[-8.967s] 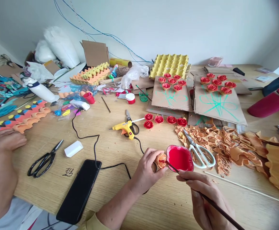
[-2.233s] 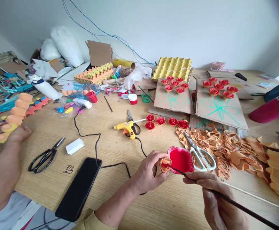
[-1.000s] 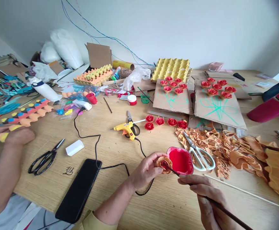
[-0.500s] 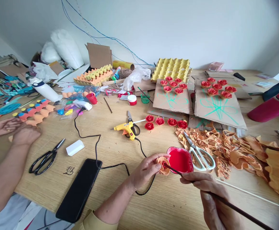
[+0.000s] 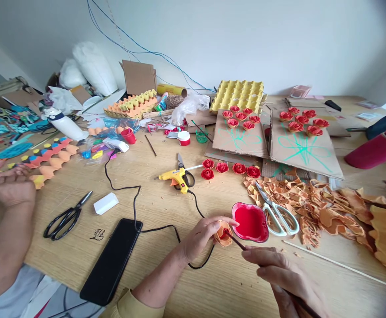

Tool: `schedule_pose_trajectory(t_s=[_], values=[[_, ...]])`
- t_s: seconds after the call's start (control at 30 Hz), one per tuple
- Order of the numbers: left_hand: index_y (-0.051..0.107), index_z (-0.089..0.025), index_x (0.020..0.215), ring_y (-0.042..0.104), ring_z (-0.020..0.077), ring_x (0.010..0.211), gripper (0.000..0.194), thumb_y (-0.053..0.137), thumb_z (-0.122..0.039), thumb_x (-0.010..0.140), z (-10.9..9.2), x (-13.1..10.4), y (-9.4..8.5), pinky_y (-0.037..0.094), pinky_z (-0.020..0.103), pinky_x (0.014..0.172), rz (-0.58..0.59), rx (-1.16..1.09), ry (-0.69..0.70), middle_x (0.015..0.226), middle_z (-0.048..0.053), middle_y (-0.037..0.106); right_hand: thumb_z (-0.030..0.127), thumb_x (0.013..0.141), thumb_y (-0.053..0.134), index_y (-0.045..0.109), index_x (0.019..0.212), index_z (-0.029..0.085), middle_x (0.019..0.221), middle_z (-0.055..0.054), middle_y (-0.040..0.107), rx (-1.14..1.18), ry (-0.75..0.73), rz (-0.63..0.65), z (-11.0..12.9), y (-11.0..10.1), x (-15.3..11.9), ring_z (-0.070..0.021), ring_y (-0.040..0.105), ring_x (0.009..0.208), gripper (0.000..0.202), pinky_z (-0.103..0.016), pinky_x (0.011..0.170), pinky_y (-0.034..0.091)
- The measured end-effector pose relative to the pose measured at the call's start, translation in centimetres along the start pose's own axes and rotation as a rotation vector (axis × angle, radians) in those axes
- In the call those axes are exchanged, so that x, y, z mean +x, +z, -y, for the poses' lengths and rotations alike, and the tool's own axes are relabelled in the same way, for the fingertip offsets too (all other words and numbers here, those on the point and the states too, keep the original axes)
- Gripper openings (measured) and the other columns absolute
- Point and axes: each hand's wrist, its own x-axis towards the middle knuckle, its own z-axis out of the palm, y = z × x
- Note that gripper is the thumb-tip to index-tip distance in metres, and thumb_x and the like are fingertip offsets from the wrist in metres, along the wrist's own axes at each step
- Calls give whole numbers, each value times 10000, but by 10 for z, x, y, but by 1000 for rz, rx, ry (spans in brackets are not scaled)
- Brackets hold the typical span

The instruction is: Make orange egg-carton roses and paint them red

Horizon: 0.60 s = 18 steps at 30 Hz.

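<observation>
Between the fingers of my left hand (image 5: 202, 236) is an egg-carton flower (image 5: 224, 239), orange on its outer petals and red at the centre. My right hand (image 5: 284, 269) grips a dark paintbrush (image 5: 238, 243), its tip inside the flower's red centre. Just beyond the flower sits a scalloped dish of red paint (image 5: 266, 227). White-handled scissors (image 5: 280, 219) lie to the right of that dish. Several finished red flowers (image 5: 222, 167) stand on the table farther back, beside a yellow glue gun (image 5: 178, 180).
At the left, a co-worker's hands (image 5: 15, 187) are by a painted egg-carton strip (image 5: 51, 154). Black scissors (image 5: 67, 216) and a phone (image 5: 111, 260) lie nearer. Cardboard panels (image 5: 307, 154) with red flowers are at the back; carton scraps (image 5: 299, 203) and a thin stick (image 5: 338, 263) at right.
My left hand has tilted the flower and shifted it slightly down; more red shows inside it. My right hand has moved lower with the brush. The co-worker's hands have shifted left.
</observation>
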Motion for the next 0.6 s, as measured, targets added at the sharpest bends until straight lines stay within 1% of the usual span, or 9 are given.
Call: schedule_pose_trajectory(t_s=[0.1, 0.2, 0.3, 0.4, 0.5, 0.6], values=[[787, -129, 1257, 681, 297, 1064, 594, 440, -558, 1034, 6, 0, -1, 488, 381, 960, 10, -42, -21, 1219, 138, 780, 208, 1136, 421, 593, 1257, 226, 1227, -120, 804, 12, -9, 11, 3, 1, 3, -169, 781, 1166, 212, -245, 982, 618], [798, -139, 1235, 679, 285, 1049, 597, 436, -571, 1039, 9, 1, -2, 490, 360, 929, 16, -63, -21, 1181, 128, 782, 230, 1122, 461, 608, 1269, 240, 1242, -124, 803, 26, 27, -5, 1, 2, 0, -205, 793, 1151, 208, -285, 958, 643], [789, -146, 1244, 677, 266, 980, 608, 469, -615, 1027, 9, 1, -1, 498, 340, 861, 12, -107, -22, 1109, 124, 771, 190, 1105, 468, 618, 1276, 237, 1253, -135, 792, 13, 70, -65, -4, 2, -7, -227, 797, 1149, 233, -307, 934, 659], [728, -150, 1329, 661, 230, 917, 604, 567, -629, 999, 8, 1, 0, 498, 312, 807, 2, -123, -14, 1075, 110, 746, 131, 1087, 464, 625, 1266, 218, 1225, -135, 792, -21, 57, -125, -8, 3, -9, -215, 802, 1128, 256, -285, 921, 659], [667, -179, 1386, 657, 225, 1011, 565, 694, -559, 969, 7, 1, 3, 511, 312, 896, -22, -100, 56, 1145, 98, 719, 101, 1067, 476, 632, 1242, 208, 1191, -132, 796, -46, 46, -180, -11, 3, -8, -210, 804, 1115, 257, -281, 913, 657], [645, -202, 1388, 651, 245, 1135, 541, 762, -493, 948, 9, 2, 5, 514, 336, 996, -48, -65, 140, 1243, 108, 684, 68, 1041, 484, 638, 1216, 200, 1163, -129, 794, -61, 49, -217, -13, 3, -5, -208, 803, 1101, 267, -295, 918, 652]])
